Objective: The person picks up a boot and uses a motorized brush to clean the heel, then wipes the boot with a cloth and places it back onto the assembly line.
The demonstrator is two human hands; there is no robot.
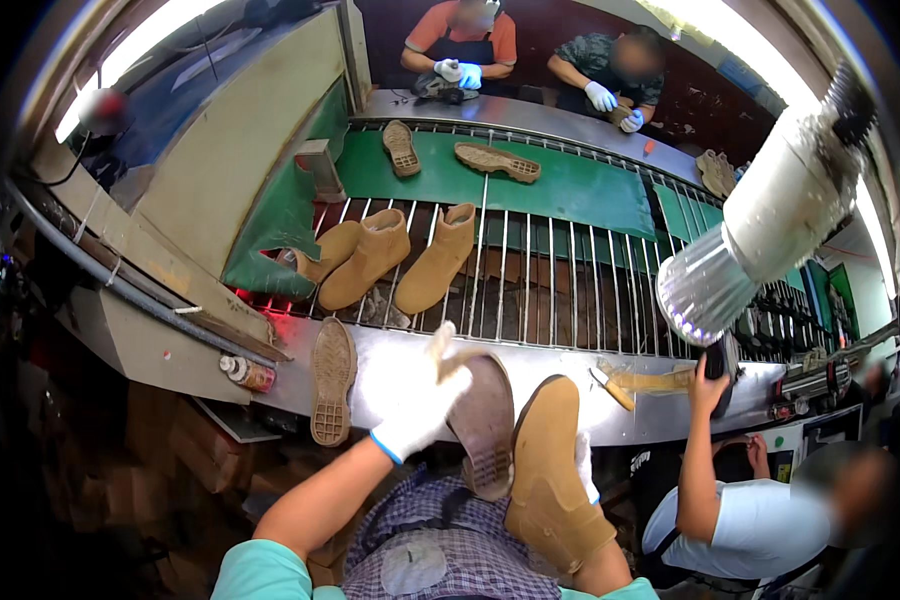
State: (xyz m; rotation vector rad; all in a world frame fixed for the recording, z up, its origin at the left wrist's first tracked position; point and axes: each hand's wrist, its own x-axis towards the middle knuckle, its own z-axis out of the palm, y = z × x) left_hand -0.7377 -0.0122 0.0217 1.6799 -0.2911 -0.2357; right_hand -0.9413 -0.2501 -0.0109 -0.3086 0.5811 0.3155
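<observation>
My left hand, in a white glove with a blue cuff, grips a brown shoe sole by its left edge. Bright glare washes out much of that glove. Just right of the sole, a tan ankle boot is tilted with its toe up and its shaft toward me. My right hand, also gloved in white, holds the boot from its right side; most of the fingers are hidden behind it. Sole and boot are side by side, close together over the near edge of the metal ledge.
Another sole lies on the ledge, near a small bottle. A yellow-handled tool lies to the right. Tan boots stand on the rod rack. A large lamp hangs at right. Co-workers sit opposite and at right.
</observation>
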